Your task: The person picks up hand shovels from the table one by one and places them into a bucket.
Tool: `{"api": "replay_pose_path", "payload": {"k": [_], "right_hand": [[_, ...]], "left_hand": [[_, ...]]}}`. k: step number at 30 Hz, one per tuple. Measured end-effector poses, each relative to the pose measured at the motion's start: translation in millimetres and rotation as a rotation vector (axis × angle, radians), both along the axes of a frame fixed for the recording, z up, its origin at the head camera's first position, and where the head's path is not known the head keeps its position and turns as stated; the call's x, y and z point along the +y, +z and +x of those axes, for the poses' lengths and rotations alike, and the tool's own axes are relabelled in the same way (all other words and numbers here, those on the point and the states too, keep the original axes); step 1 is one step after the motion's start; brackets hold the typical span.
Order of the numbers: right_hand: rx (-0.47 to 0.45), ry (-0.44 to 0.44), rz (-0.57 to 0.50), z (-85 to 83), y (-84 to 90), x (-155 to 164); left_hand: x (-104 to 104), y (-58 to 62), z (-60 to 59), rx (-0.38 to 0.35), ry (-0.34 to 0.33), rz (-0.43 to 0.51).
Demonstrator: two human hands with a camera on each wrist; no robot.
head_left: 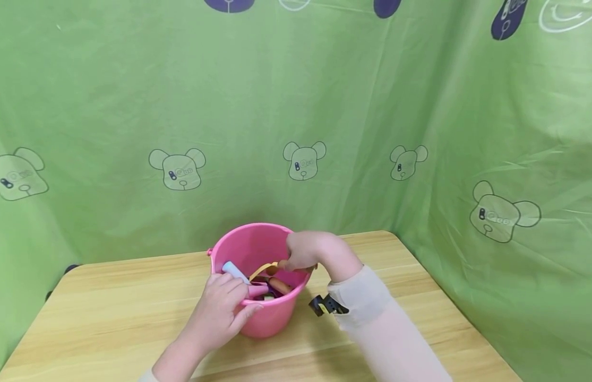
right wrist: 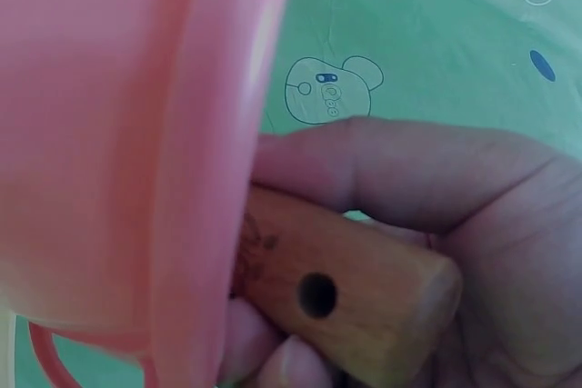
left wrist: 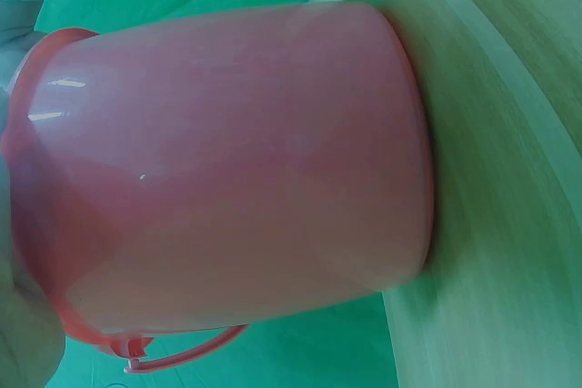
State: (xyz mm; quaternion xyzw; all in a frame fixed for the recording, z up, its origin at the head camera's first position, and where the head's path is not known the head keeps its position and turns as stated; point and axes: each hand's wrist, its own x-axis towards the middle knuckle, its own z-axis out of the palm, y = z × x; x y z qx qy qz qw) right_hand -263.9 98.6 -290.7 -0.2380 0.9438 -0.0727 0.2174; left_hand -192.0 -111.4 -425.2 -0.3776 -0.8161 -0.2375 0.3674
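A pink bucket point(head_left: 269, 321) stands upright on the wooden table, filled with several toy-like or tool-like pieces. My left hand point(head_left: 219, 309) grips its front-left rim, fingers over the edge and thumb along the outer wall. Over the right rim reaches my right hand point(head_left: 309, 249), holding a wooden handle point(right wrist: 364, 283) with a round hole near its end; the bucket wall hides the rest of that tool in the right wrist view. Inside lie a light blue rod-like piece point(head_left: 234, 271), a pink handle point(head_left: 257, 290), a yellow curved strip point(head_left: 261, 270) and an orange-brown piece point(head_left: 280, 286).
The wooden table point(head_left: 123, 297) extends to both sides of the bucket. Behind and to the right hangs a green curtain point(head_left: 243, 106) printed with bear heads. A loop of the bucket's handle point(left wrist: 195, 352) hangs at its side. A black device point(head_left: 326, 305) is strapped to my right wrist.
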Motion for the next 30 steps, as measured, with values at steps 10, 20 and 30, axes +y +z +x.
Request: {"api": "replay_pose_path", "payload": {"k": [10, 20, 30], "right_hand": [[-0.013, -0.017, 0.016, -1.9, -4.1, -6.6], [-0.038, -0.072, 0.005, -2.9, -12.7, -16.2], [-0.021, -0.089, 0.027, -6.6, -23.9, -21.7]], "left_hand": [[-0.5, 0.0, 0.9, -0.012, 0.004, 0.001], [0.1, 1.2, 1.6, -0.017, 0.000, 0.001], [-0.6, 0.7, 1.5, -0.021, 0.011, -0.001]]}}
